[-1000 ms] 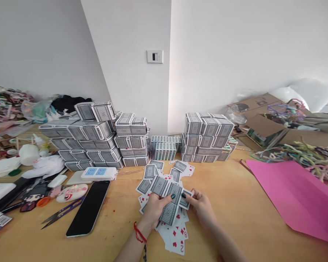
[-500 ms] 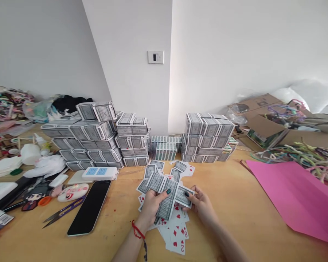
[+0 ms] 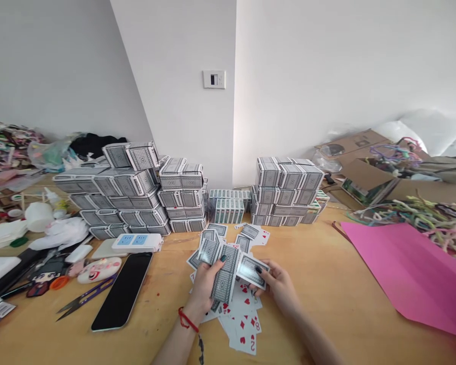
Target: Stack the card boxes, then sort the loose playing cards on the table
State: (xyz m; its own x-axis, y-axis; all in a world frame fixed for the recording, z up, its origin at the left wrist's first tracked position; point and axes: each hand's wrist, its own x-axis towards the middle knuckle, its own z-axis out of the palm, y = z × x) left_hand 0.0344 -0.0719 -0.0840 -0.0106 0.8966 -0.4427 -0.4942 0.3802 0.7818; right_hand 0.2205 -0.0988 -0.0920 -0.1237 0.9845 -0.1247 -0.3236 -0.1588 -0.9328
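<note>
My left hand [image 3: 204, 285] grips several grey-patterned playing cards [image 3: 226, 274], backs facing up, with the thumb pressed across them. Between the thumb and fingers of my right hand [image 3: 277, 284] is another playing card [image 3: 252, 269], also back up, its left end close to the cards on the left. Whether they touch I cannot tell. Under both hands lies a loose spread of cards [image 3: 243, 334], some showing red hearts and diamonds, others face down. Part of that spread is hidden by the hands and held cards.
Block-like stacks wrapped in card backs stand at the left [image 3: 125, 182] and right [image 3: 289, 195], with green-white small boxes [image 3: 229, 210] between. A phone [image 3: 123, 291], scissors [image 3: 85, 296] and power strip [image 3: 137, 242] lie left. Pink sheet [image 3: 399, 274] and cardboard box [image 3: 372, 177] are right.
The card in my right hand has drawn slightly apart from the left-hand cards and tilted, catching light. My left hand has shifted a little left with its cards.
</note>
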